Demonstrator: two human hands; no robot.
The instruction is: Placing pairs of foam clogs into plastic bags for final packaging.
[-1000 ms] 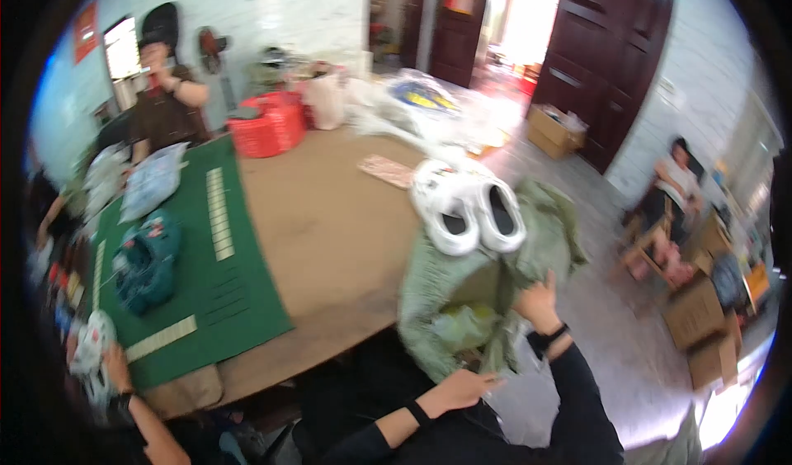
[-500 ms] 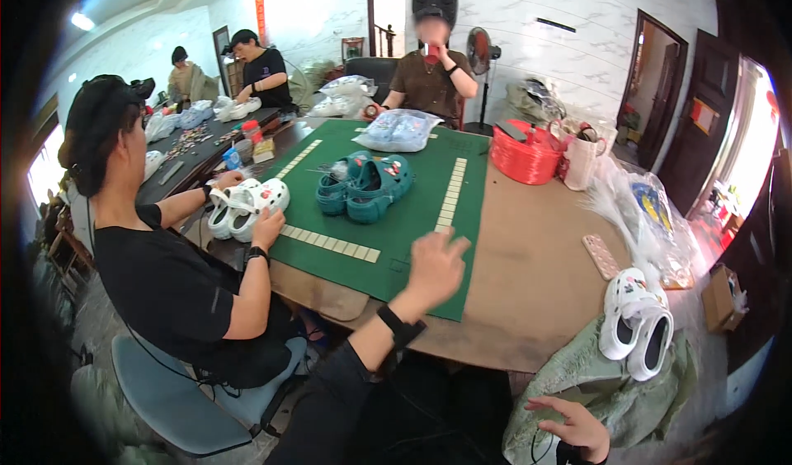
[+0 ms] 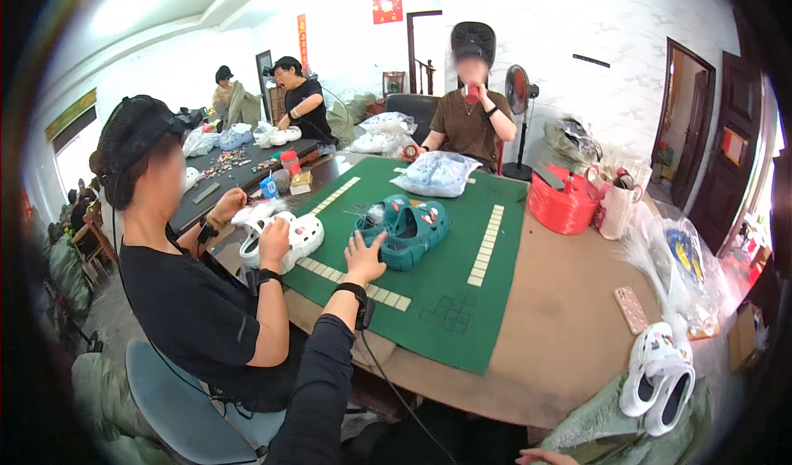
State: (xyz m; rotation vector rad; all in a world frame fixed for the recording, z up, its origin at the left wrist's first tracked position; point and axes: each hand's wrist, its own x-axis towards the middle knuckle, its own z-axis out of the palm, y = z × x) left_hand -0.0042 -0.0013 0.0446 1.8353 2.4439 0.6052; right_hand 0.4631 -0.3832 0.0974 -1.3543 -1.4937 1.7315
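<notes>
My left hand [image 3: 364, 259] reaches over the green mat with its fingers spread. It is at the near left side of a pair of teal clogs [image 3: 418, 242], its fingertips at or against one clog; firm contact is hard to make out. Colourful charms sit on the clogs, and clear wispy strands lie at the left one's opening. At the lower edge my right hand [image 3: 546, 457] is mostly cut off; the fingers that show are stretched out and hold nothing visible. Near it, a pair of white clogs [image 3: 657, 378] with charms rests on green sacking at the table corner.
A person at my left handles white clogs [image 3: 304, 238]. Rows of pale tiles [image 3: 487, 246] lie on the green mat [image 3: 462, 333]. Beyond are a bagged bundle [image 3: 435, 174] and a person drinking. A red bundle of strands [image 3: 563, 203] and a phone [image 3: 630, 310] lie right.
My left hand has moved left from the mat's near right part to the teal clogs. My right hand has dropped mostly out of view. The view has shifted left.
</notes>
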